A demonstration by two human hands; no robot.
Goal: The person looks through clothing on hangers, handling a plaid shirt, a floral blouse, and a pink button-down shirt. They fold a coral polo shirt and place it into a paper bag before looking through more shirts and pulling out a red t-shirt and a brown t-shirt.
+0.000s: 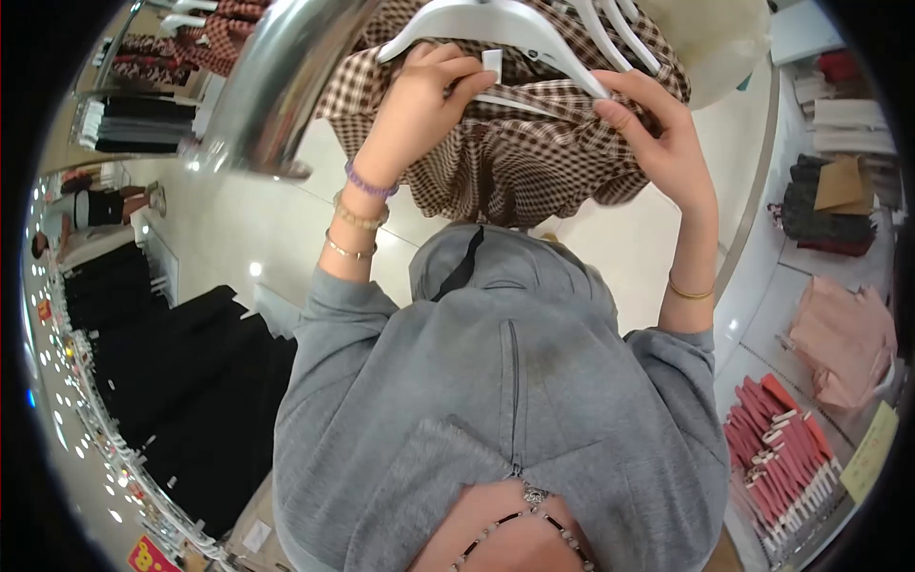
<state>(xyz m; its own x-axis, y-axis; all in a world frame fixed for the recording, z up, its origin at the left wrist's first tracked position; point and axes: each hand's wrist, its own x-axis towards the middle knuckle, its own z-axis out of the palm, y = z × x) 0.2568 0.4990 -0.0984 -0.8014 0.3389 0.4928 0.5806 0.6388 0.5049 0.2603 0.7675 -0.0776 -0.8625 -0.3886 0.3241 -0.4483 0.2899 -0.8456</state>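
A brown and white checked garment [505,167] hangs from a white hanger [477,27] at the top centre. My left hand [429,100], with bracelets at the wrist, is closed at the garment's left neckline, thumb and fingers pinched on the cloth beside a small white tag [492,65]. On the other side my right hand [658,124] grips the hanger's right end and the cloth there, its thumb in front. A second white bar shows inside the neckline. More white hangers [620,38] stand just behind.
A shiny metal rail [286,86] runs close at the upper left. Black garments [172,372] hang at the left. Folded clothes, a pink garment [839,343] and red items on hangers [777,448] lie at the right. A person [95,210] is far left.
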